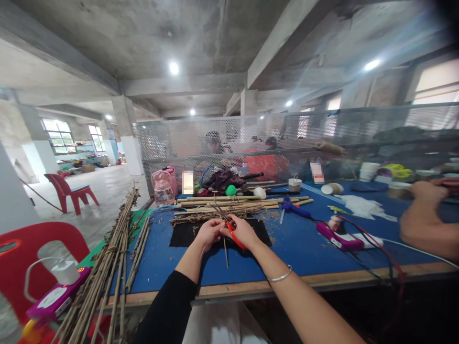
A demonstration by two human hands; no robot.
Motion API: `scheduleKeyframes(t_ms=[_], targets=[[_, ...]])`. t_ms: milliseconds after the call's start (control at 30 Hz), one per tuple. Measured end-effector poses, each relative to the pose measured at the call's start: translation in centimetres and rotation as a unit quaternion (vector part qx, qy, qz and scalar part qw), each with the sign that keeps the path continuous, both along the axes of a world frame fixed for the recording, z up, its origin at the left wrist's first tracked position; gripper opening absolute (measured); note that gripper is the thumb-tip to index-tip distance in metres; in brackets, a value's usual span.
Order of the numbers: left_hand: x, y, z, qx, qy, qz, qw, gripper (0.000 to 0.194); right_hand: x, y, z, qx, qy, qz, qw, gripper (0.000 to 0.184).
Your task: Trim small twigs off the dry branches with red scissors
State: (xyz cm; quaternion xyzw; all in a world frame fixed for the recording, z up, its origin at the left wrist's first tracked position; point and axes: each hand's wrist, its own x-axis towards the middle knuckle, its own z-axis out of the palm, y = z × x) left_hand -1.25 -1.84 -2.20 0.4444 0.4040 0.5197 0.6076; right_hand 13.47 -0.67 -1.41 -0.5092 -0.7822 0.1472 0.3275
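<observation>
My right hand [244, 232] is closed on a pair of scissors with red handles [236, 237]; the blades point up and away, over the sticks behind. My left hand [208, 235] meets it at the fingertips, pinching a thin stick [226, 257] whose lower end hangs down between the hands. The pinched part is mostly hidden by fingers. Below both hands lies a black cloth [182, 235]. Just beyond it, a bundle of rough brown twigs [190, 219] and several longer bamboo-like sticks [251, 203] lie across the blue table [287, 258].
Long dry stalks [107, 267] lean over the table's left edge beside a red chair [71, 239]. A blue glue gun [296, 209] and a purple power strip [339, 237] with cables lie right. A co-worker's arm [425, 220] rests far right. A perforated metal screen [179, 148] stands behind.
</observation>
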Motion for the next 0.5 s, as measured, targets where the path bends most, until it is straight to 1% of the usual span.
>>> scheduleKeyframes(t_ms=[133, 267, 433, 500], targets=[[-0.02, 0.05, -0.04, -0.007, -0.002, -0.005, 1.000, 0.036, -0.10, 0.29, -0.44, 0.016, 0.001, 0.011, 1.000, 0.060], [-0.02, 0.04, -0.04, -0.007, -0.004, -0.006, 1.000, 0.035, -0.12, 0.39, -0.66, 0.009, -0.006, 0.013, 1.000, 0.062], [-0.08, 0.21, -0.32, -0.006, -0.009, -0.006, 1.000, 0.035, -0.19, 0.13, -0.37, 0.007, -0.012, 0.021, 1.000, 0.061], [-0.11, 0.37, -0.50, -0.004, -0.010, -0.007, 1.000, 0.034, -0.23, -0.15, -0.08, 0.001, -0.024, 0.013, 1.000, 0.060]])
